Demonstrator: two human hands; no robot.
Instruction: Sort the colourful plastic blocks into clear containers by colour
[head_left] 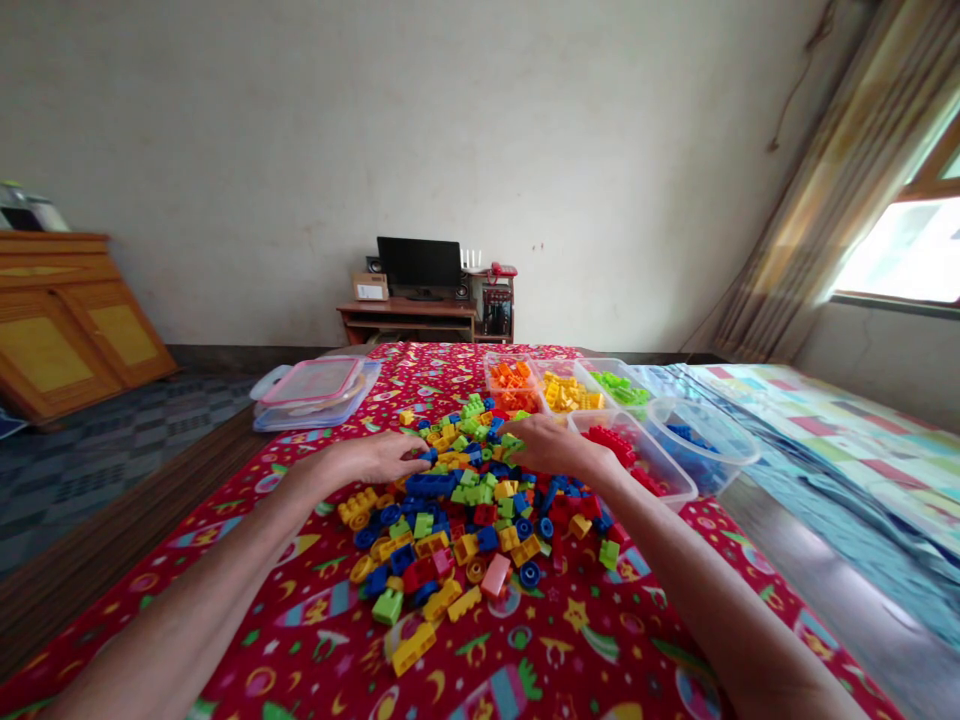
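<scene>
A large heap of mixed toy building bricks (pixel 480 490) in yellow, blue, green, red and pink is spread over the cloth. At its far left side, my left hand (pixel 386 458) has its thumb and fingers closed around a small blue brick (pixel 429 455). Opposite it, my right hand (pixel 551 446) reaches in from the right, its fingers pinching a light green brick (pixel 512 445) at the heap's edge. Both hands are low over the pile, and their undersides are hidden. Several round wheel-like pieces (pixel 529 573) lie among the bricks.
Clear containers hold sorted bricks: orange (pixel 512 385), yellow (pixel 571 392), green (pixel 621 388), red (pixel 626 455) and, in a round tub (pixel 739 450), blue. Stacked lids (pixel 319 385) lie at the left edge of the red patterned cloth (pixel 555 660). A desk with a monitor (pixel 420 267) stands behind.
</scene>
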